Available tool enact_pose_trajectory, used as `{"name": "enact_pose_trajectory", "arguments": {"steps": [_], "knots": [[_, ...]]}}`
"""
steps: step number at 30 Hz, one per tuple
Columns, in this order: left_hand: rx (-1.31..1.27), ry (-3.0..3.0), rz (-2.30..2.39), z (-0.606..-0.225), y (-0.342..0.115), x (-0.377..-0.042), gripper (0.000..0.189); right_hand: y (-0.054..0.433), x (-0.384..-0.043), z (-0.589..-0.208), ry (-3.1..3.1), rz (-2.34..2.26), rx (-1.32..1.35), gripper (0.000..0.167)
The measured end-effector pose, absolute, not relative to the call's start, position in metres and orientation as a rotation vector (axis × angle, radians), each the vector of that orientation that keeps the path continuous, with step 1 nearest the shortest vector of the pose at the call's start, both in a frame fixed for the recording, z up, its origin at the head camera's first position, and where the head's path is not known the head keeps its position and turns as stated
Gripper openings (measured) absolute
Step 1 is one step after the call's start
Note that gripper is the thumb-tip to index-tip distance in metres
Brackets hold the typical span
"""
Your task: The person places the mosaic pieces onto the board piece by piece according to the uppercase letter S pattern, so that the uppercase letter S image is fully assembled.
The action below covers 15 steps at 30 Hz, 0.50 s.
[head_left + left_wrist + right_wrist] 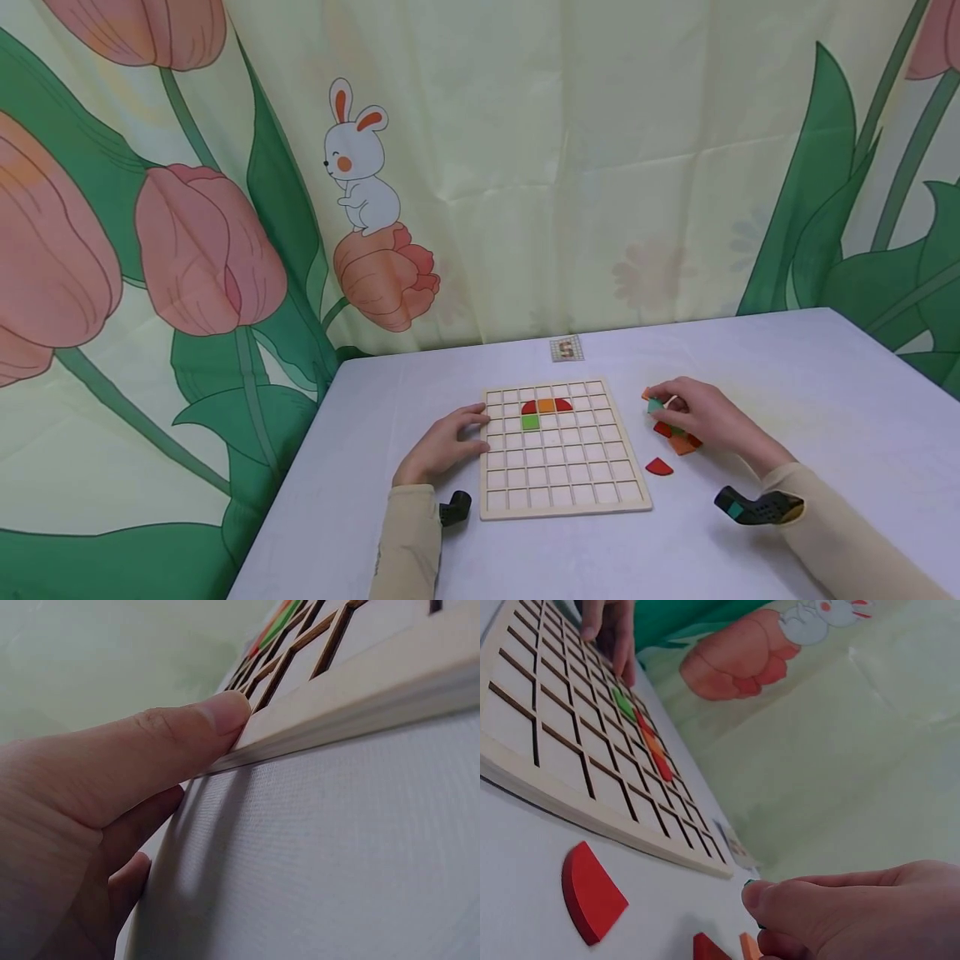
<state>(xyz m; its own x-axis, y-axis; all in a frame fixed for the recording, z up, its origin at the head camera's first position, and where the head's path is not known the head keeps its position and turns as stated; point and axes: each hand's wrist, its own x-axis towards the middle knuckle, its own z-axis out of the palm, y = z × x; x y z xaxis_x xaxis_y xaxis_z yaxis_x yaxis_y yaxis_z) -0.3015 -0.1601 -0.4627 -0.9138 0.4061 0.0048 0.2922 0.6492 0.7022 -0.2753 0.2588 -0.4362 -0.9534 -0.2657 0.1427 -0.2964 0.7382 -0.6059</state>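
Note:
A wooden grid board lies on the table, holding an orange square between two red rounded pieces, with a green square below. My left hand rests at its left edge; in the left wrist view the thumb touches the rim. To the right of the board, my right hand pinches a teal-green piece above a small pile of red and orange pieces. The fingers mostly hide that piece's shape in the right wrist view. A red quarter-circle piece lies apart, nearer the board.
Behind the board, near the table's back edge, lies a small patterned card. A curtain printed with tulips and a rabbit hangs behind the white-covered table. Black wrist devices sit at both sleeves.

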Motion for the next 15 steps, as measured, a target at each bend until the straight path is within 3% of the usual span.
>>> {"name": "enact_pose_trajectory", "arguments": {"steps": [15], "knots": [[0.620, 2.695, 1.151, -0.464, -0.162, -0.302, 0.045, 0.234, -0.285, -0.437, -3.028, 0.876, 0.533, 0.037]]}}
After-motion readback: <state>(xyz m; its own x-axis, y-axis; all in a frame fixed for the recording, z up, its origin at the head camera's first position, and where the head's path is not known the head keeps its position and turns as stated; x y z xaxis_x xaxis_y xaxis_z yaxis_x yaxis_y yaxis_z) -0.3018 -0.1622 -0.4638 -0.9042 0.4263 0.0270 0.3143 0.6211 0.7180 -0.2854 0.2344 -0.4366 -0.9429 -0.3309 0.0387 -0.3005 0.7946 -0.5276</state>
